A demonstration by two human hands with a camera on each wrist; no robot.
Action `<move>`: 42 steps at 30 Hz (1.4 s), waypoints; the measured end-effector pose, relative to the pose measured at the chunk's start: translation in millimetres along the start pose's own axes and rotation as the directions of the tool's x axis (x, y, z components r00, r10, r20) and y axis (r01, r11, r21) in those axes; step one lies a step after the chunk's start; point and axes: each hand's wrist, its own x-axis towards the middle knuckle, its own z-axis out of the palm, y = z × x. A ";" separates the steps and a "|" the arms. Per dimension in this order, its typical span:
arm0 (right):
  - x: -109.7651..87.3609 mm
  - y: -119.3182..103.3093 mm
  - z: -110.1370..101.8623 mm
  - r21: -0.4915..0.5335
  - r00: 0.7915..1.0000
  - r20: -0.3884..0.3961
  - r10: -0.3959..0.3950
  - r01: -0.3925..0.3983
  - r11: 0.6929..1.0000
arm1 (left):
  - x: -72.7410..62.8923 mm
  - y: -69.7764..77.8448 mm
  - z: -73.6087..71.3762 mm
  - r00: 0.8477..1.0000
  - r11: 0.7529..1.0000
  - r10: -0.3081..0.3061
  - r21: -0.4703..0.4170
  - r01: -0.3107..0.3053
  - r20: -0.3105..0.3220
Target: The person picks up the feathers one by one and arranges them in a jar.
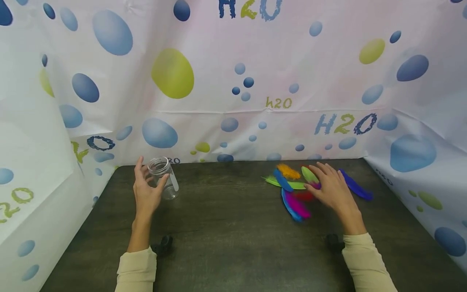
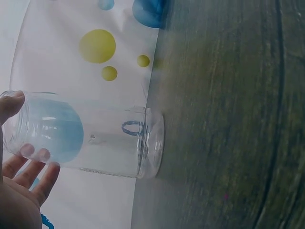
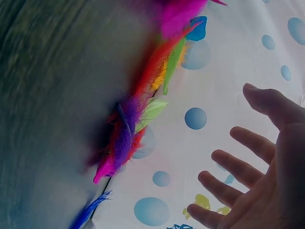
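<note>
At the left of the table stands a clear glass jar [image 1: 169,192] with a threaded, uncovered mouth and a pale strip on its side. My left hand [image 1: 146,196] holds it near the neck, thumb on one side and fingers on the other; in the left wrist view the jar [image 2: 109,148] looks upright on its base. Over on the right, my right hand [image 1: 335,188] hovers with spread fingers above a loose pile of coloured feathers. Among them are a magenta feather [image 1: 297,206], an orange feather [image 1: 289,171], a green feather [image 1: 292,185] and a dark blue feather [image 1: 355,185]. The hand partly covers some.
The dark wooden table [image 1: 226,227] carries both the jar and the feathers. A white curtain [image 1: 219,52] with blue and green spots and "H2O" lettering hangs along the back and both sides. Small black objects [image 1: 166,243] sit by each wrist.
</note>
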 end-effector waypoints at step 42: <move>8.4 -0.6 7.9 0.070 0.999 -0.030 -0.018 0.021 0.997 | -4.5 6.3 -8.0 0.992 0.994 0.102 0.035 -0.105 0.073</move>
